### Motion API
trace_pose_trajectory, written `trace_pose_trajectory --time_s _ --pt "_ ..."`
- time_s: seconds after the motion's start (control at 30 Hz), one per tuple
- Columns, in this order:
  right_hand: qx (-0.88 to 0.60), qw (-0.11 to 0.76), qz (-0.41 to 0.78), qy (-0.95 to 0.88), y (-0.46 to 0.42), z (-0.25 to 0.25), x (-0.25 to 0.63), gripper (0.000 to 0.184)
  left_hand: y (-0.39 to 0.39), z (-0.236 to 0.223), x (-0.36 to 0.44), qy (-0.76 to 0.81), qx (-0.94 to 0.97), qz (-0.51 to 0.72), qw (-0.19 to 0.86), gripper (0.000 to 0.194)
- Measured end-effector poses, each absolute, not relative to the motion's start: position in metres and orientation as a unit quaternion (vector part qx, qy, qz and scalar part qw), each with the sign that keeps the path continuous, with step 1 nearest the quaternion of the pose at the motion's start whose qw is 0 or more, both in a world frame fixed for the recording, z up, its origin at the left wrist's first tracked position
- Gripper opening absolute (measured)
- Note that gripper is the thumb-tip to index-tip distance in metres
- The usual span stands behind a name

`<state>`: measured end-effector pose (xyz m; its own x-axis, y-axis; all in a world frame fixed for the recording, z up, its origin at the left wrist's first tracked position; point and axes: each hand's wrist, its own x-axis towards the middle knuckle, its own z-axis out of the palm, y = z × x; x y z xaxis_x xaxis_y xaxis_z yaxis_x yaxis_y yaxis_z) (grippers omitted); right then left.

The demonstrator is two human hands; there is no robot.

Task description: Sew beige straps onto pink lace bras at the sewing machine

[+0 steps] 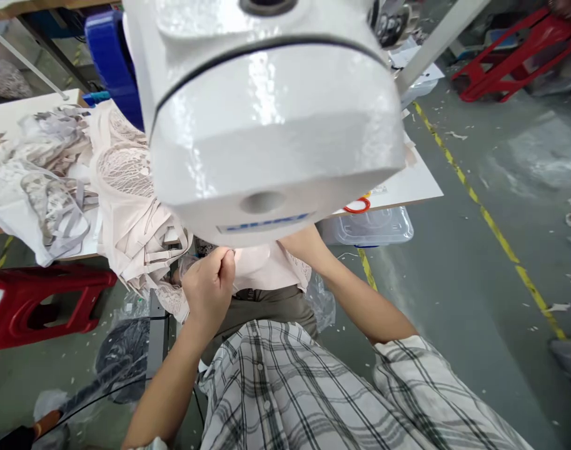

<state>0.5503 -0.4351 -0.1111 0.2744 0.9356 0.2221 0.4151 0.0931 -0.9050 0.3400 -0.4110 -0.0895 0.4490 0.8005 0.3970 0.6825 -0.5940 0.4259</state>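
Note:
My left hand (208, 286) is closed in a fist on the edge of a pale pink lace bra (259, 269), thumb on top. The bra spreads over my lap, below the front of a white sewing machine head (276, 137). My right hand (298, 242) reaches to the bra's right side. Its fingers are hidden behind the machine head, so their grip does not show. The needle area is hidden too.
A heap of pale pink bras (126, 187) hangs over the table edge at left, beside white lace bras (36, 194). Red-handled scissors (358, 205) lie at the right edge above a clear plastic box (374, 226). A red stool (45, 306) stands at lower left.

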Motion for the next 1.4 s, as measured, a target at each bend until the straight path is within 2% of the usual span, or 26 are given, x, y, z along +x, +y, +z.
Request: trace_pose_trajectory --time_s 0.13,0.33,0.4,0.53,0.63,0.77,0.83,0.9,0.97,1.03,1.17,1.4 --pt "-0.625 0.494 0.267 -0.543 -0.437 -0.112 0.550 0.014 -0.409 -0.089 0.340 0.450 0.838 0.293 0.101 0.033" --pt "-0.627 0.511 0.303 -0.503 -0.442 -0.110 0.548 0.021 -0.407 -0.088 0.340 0.444 0.833 0.306 0.123 0.028" --pt "-0.613 0.539 0.356 -0.455 -0.448 -0.112 0.544 0.025 -0.407 -0.087 0.339 0.438 0.831 0.313 0.139 0.026" --pt "-0.542 0.581 0.540 -0.277 -0.467 -0.121 0.530 0.034 -0.406 -0.087 0.335 0.426 0.839 0.297 0.163 0.026" --pt "-0.499 0.591 0.605 -0.189 -0.483 -0.128 0.519 0.039 -0.407 -0.089 0.330 0.404 0.850 0.297 0.159 0.025" --pt "-0.500 0.630 0.539 -0.250 -0.508 -0.132 0.510 0.033 -0.417 -0.088 0.322 0.340 0.876 0.323 0.112 0.021" --pt "-0.513 0.632 0.446 -0.371 -0.524 -0.129 0.508 0.022 -0.426 -0.088 0.320 0.272 0.906 0.307 0.103 0.037" --pt "-0.512 0.587 0.357 -0.516 -0.539 -0.123 0.506 0.009 -0.434 -0.091 0.319 0.206 0.940 0.251 0.100 0.047" --pt "-0.489 0.515 0.309 -0.633 -0.553 -0.119 0.505 0.008 -0.438 -0.097 0.318 0.161 0.962 0.201 0.091 0.027" --pt "-0.479 0.451 0.294 -0.694 -0.563 -0.116 0.504 0.015 -0.439 -0.104 0.316 0.142 0.969 0.185 0.082 0.013" --pt "-0.554 0.366 0.299 -0.686 -0.571 -0.116 0.499 0.008 -0.437 -0.110 0.313 0.152 0.958 0.236 0.054 0.020" --pt "-0.573 0.346 0.299 -0.681 -0.570 -0.105 0.491 0.006 -0.438 -0.105 0.312 0.153 0.950 0.263 0.068 0.017"
